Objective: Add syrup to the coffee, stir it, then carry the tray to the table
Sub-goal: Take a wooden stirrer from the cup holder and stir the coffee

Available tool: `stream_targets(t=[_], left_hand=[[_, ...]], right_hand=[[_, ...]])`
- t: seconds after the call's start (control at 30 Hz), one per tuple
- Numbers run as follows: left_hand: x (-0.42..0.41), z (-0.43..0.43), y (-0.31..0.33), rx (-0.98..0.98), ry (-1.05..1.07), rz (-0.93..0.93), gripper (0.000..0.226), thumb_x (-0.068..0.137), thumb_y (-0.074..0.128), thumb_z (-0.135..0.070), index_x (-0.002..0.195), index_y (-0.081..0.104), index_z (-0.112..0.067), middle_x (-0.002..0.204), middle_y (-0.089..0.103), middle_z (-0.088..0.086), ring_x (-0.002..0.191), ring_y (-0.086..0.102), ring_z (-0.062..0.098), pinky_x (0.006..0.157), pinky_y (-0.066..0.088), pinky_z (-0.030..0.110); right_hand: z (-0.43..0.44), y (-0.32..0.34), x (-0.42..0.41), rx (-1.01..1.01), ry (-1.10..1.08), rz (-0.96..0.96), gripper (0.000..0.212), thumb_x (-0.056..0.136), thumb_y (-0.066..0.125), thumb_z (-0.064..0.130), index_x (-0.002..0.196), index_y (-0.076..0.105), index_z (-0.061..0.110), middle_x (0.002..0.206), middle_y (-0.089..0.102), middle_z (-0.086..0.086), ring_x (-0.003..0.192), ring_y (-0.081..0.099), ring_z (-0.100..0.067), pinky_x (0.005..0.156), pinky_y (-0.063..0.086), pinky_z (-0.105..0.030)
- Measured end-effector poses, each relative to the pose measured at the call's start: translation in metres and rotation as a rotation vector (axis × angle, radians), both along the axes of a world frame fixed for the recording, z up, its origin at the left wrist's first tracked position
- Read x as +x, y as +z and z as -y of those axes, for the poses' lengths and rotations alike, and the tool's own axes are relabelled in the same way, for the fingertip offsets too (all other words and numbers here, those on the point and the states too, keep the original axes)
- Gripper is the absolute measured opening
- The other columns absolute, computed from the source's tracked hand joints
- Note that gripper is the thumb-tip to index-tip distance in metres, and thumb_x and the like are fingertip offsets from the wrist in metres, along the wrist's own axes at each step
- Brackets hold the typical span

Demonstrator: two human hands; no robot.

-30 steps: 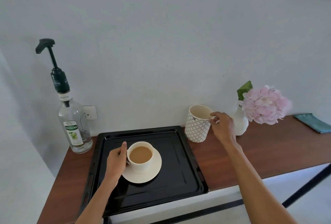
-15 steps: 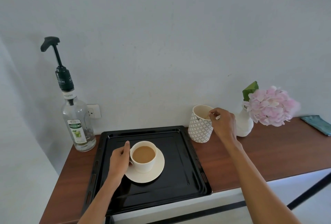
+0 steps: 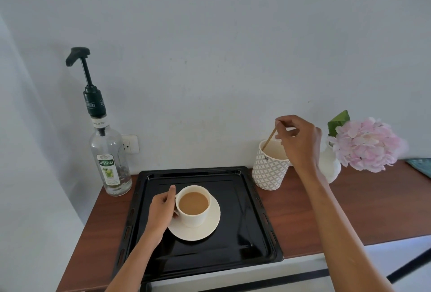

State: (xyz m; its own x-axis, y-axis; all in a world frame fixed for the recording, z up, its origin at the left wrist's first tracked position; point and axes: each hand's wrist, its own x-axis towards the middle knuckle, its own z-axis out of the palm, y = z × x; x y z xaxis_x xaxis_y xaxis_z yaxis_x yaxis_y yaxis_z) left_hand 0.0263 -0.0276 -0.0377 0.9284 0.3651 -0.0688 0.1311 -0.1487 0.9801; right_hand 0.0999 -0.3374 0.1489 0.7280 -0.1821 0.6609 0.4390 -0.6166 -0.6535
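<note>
At far left on the wooden counter [image 3: 303, 217] stands the syrup bottle [image 3: 109, 161], upright with its pump on top. Beside it lies the black tray [image 3: 245, 233], where the left hand [image 3: 161, 210] is curled around the coffee cup [image 3: 193, 205] on its saucer [image 3: 205, 228]. Further right, the right hand [image 3: 298, 142] pinches 1 wooden stirrer [image 3: 270, 137], its lower end inside the patterned holder [image 3: 268, 170]. A vase of pink flowers [image 3: 366, 147] stands beyond.

You have one tray [image 3: 245, 221], one coffee cup [image 3: 193, 205] on one saucer [image 3: 210, 228], one syrup bottle [image 3: 108, 156], one patterned holder [image 3: 268, 170], one wooden stirrer [image 3: 270, 137], one flower vase [image 3: 330, 165].
</note>
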Motion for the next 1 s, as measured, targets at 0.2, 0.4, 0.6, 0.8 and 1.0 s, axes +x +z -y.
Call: stream_targets(t=[0.2,0.4,0.6,0.8,1.0], left_hand=[[0.001,0.001,-0.001,0.002,0.013,0.005,0.061,0.104,0.045,-0.04,0.063,0.05,0.004,0.061,0.058,0.01,0.062,0.054,0.021,0.063,0.039,0.033],[0.001,0.003,0.001,0.008,0.031,-0.008,0.055,0.105,0.044,-0.039,0.061,0.05,-0.006,0.061,0.058,0.009,0.06,0.057,0.019,0.059,0.042,0.029],[0.001,0.004,0.0,0.021,0.056,-0.016,0.056,0.104,0.044,-0.04,0.059,0.051,-0.008,0.058,0.057,0.006,0.058,0.055,0.016,0.052,0.042,0.022],[0.002,0.003,-0.001,0.005,0.058,-0.035,0.061,0.104,0.045,-0.041,0.066,0.057,0.006,0.059,0.061,0.008,0.058,0.059,0.018,0.058,0.046,0.029],[0.002,0.003,-0.001,-0.016,0.049,-0.029,0.063,0.104,0.045,-0.041,0.07,0.056,0.01,0.061,0.062,0.009,0.06,0.058,0.02,0.061,0.046,0.033]], right_hand=[[-0.027,0.014,-0.016,0.028,0.089,-0.005,0.009,0.096,0.07,0.014,0.096,0.078,0.017,0.082,0.077,0.009,0.063,0.075,-0.006,0.065,0.062,-0.034],[-0.06,-0.002,-0.044,0.178,0.319,-0.158,0.014,0.095,0.07,0.015,0.092,0.078,0.026,0.082,0.08,0.008,0.064,0.077,-0.012,0.057,0.062,-0.027],[-0.096,-0.052,-0.065,0.093,0.499,-0.345,0.014,0.094,0.073,0.011,0.092,0.079,0.023,0.082,0.08,0.007,0.069,0.077,-0.011,0.062,0.062,-0.024],[-0.116,-0.072,-0.065,0.07,0.522,-0.42,0.01,0.09,0.078,0.014,0.095,0.079,0.023,0.079,0.078,0.004,0.071,0.075,-0.016,0.069,0.064,-0.039],[-0.118,-0.072,-0.058,0.054,0.531,-0.482,0.004,0.088,0.081,0.018,0.088,0.084,0.02,0.083,0.079,0.008,0.071,0.072,-0.016,0.071,0.064,-0.043]])
